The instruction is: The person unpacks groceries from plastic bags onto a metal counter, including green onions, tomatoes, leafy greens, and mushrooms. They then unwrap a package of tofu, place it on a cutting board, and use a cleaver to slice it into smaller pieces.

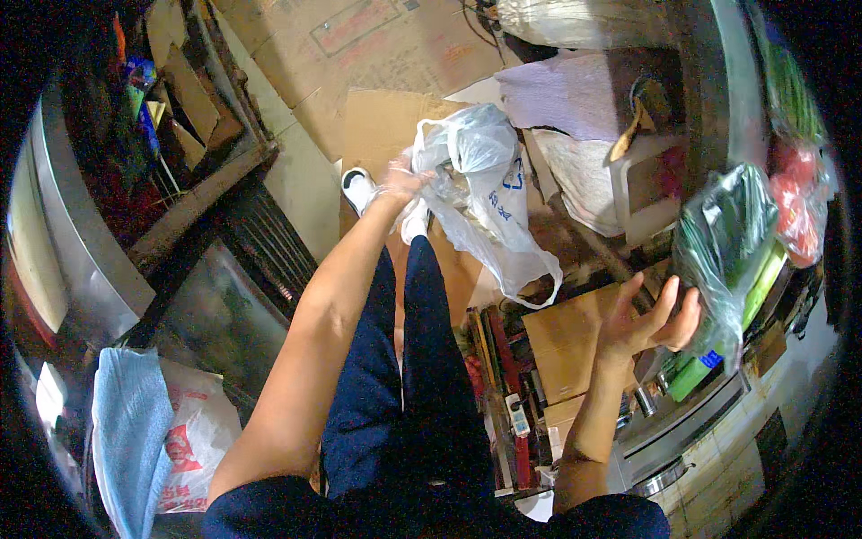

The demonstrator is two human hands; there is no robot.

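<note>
My left hand grips a white translucent plastic carrier bag bearing blue marks, held out over the floor above my shoes. One handle loop of the bag hangs free at its lower right; what is inside cannot be made out. On the right side, my right hand is raised with fingers apart and curled, holding nothing. Just beyond its fingertips lies a clear plastic bag of green vegetables, with pale green stalks sticking out of it. Behind that is a clear bag of red produce.
Flattened cardboard covers part of the floor. A purple cloth and a whitish cloth lie beyond the carrier bag. At left are a wooden shelf and a blue towel. A cardboard box and a power strip are at lower right.
</note>
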